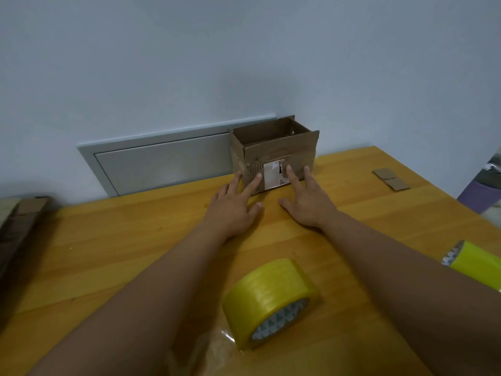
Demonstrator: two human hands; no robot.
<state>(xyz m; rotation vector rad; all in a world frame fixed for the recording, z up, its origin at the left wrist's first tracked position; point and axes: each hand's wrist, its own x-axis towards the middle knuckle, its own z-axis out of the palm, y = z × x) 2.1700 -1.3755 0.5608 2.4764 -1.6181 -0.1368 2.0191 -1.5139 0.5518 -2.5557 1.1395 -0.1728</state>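
Observation:
A small brown cardboard box [273,147] stands open-topped at the far edge of the wooden table [108,253], near the wall. A torn white label is on its near face. My left hand [233,204] reaches forward with straight fingers, and its fingertips touch the box's near face at the lower left. My right hand [309,199] is stretched out beside it, fingers spread, with fingertips against the near face at the lower right. Neither hand grips anything. A yellow tape roll [271,299] lies on the table between my forearms, close to me.
A second yellow tape roll [474,264] sits at the right edge. Flat cardboard pieces [390,179] lie at the far right. Stacked cardboard [19,221] runs along the left edge. A grey metal panel [162,161] is set in the wall behind the table.

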